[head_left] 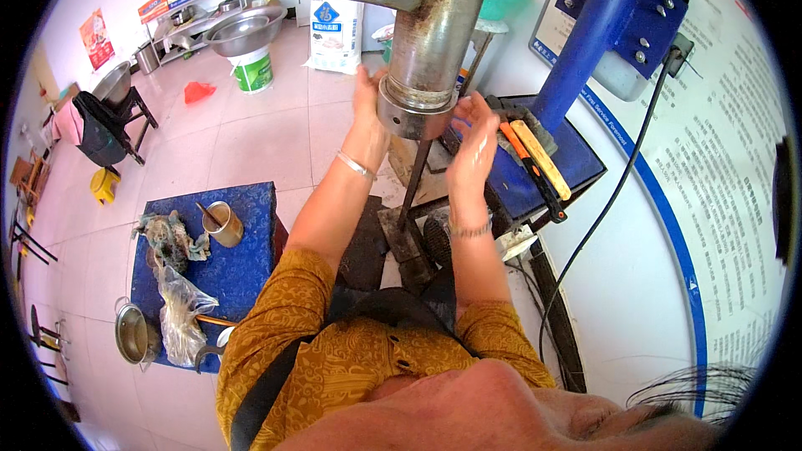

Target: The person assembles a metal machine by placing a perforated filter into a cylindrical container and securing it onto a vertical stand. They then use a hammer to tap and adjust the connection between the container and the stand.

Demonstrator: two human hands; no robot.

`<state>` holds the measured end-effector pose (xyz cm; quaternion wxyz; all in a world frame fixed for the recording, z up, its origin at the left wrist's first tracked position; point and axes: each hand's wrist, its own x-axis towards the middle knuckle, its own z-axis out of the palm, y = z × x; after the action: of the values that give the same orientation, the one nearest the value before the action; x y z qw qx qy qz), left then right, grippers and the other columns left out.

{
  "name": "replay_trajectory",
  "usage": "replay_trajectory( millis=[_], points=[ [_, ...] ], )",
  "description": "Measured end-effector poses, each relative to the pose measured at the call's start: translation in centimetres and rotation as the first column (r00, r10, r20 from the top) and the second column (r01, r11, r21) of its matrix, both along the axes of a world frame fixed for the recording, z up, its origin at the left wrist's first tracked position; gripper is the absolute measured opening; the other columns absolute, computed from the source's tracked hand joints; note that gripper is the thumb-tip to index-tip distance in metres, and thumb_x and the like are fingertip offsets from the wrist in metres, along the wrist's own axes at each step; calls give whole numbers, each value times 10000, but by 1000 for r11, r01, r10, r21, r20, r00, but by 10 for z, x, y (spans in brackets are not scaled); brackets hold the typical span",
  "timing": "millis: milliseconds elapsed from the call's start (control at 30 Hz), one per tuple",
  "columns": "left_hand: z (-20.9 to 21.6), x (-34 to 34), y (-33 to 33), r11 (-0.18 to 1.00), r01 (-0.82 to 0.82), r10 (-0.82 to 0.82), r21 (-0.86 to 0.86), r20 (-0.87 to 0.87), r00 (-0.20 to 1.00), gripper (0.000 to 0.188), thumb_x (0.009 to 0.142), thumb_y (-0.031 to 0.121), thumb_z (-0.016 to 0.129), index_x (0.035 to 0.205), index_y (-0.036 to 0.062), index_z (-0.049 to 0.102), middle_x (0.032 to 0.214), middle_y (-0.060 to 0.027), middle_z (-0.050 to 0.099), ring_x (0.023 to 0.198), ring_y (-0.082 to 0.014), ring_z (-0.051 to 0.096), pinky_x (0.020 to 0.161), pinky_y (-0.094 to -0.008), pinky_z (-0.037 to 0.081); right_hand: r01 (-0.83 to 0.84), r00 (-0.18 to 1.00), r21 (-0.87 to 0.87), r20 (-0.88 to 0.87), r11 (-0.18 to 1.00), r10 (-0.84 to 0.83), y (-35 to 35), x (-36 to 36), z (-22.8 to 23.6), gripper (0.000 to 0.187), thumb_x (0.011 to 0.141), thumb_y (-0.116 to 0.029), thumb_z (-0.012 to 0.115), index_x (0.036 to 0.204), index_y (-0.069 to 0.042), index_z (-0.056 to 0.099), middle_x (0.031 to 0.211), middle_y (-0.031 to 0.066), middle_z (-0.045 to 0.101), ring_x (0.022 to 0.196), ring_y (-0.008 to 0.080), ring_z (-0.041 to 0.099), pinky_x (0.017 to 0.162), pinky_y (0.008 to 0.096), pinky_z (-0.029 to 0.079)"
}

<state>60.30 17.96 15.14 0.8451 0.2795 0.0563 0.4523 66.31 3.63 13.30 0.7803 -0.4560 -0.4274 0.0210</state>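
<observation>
Steel cylinder [430, 42] of a blue machine [585, 58] hangs upright at the top middle, ending in a thick metal ring [409, 113]. The left hand [365, 100] lies flat against the ring's left side, fingers together. The right hand [470, 146] sits just right of the ring, fingers spread, touching its edge. A metal cup [224, 224] stands on the blue desk [242, 267] below left.

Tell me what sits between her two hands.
In the head view, the metal cylinder's ring end sits between the left hand and right hand.
</observation>
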Motion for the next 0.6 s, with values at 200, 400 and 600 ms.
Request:
replay_trajectory(
  millis=[200, 400, 600],
  points=[
    [-3, -13, -62, -80, -577, 868, 813, 341, 360, 633, 977, 432, 202, 1299, -83, 379, 1276, -217, 464, 1191, -327, 448, 1032, -401, 312, -514, 697, 184, -480, 838, 533, 25, 2, 49, 604, 984, -457, 261, 1262, 53, 428, 1225, 142, 530, 1119, 217, 507, 974, 359, 387],
    [4, -18, -11, 790, -334, 389, 514, 2, 921, 656, 974, 472, 233, 1276, -83, 410, 1260, -174, 490, 1101, -280, 517, 962, -370, 392, 271, 921, -18, 294, 962, -254, 1, -26, -6, 650, 970, -497, 248, 1262, 53, 436, 1092, 103, 555, 1033, 214, 521, 877, 318, 407],
    [10, -16, -49, 918, -326, 296, 223, 159, 942, 693, 965, 515, 204, 1286, -64, 407, 1272, -166, 479, 1142, -261, 492, 961, -364, 398, 79, 995, 83, -73, 993, -73, 20, 16, -4, 676, 951, -549, 265, 1218, 37, 469, 1131, 128, 537, 1055, 228, 522, 909, 382, 418]
  ],
)
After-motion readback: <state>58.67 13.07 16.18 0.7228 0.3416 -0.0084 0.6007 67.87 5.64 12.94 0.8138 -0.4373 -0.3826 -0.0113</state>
